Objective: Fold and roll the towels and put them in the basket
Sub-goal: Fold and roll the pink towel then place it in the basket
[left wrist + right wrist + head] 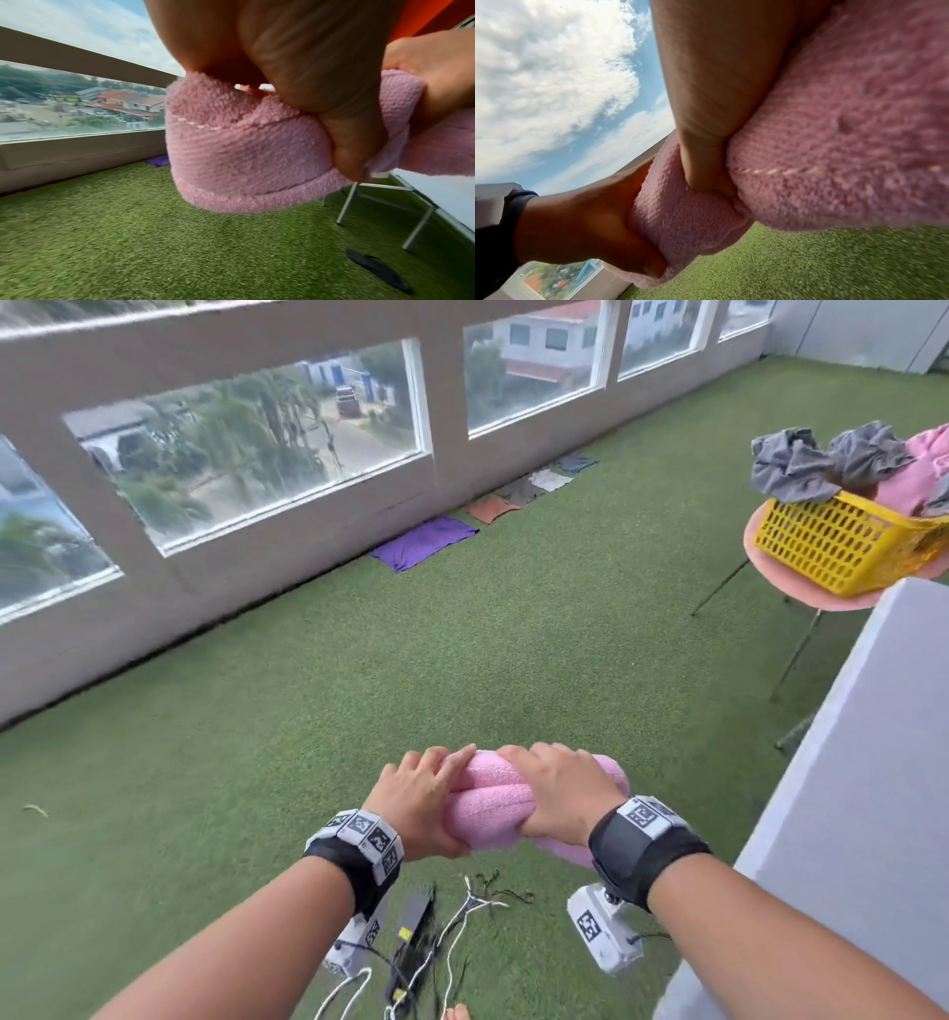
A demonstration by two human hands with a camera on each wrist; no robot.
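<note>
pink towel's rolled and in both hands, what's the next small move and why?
Probably carry it up and to the right toward the yellow basket. The pink towel is already a tight roll, gripped by the left hand and the right hand in mid-air above the grass, so rolling looks done. The basket sits apart on a pink chair.

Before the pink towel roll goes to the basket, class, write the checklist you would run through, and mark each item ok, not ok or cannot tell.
1. Left hand has a grip on the pink towel roll: ok, thumb curled under its end.
2. Right hand has a grip on the roll: ok, thumb pressed into it.
3. Roll tight, no loose tail: not ok, a flap hangs below the right hand.
4. Yellow basket in sight: ok, on the pink chair.
5. Room in the basket: cannot tell; grey cloths are heaped over its rim.
6. Footing: not ok, cables lie on the grass below the hands.
</note>
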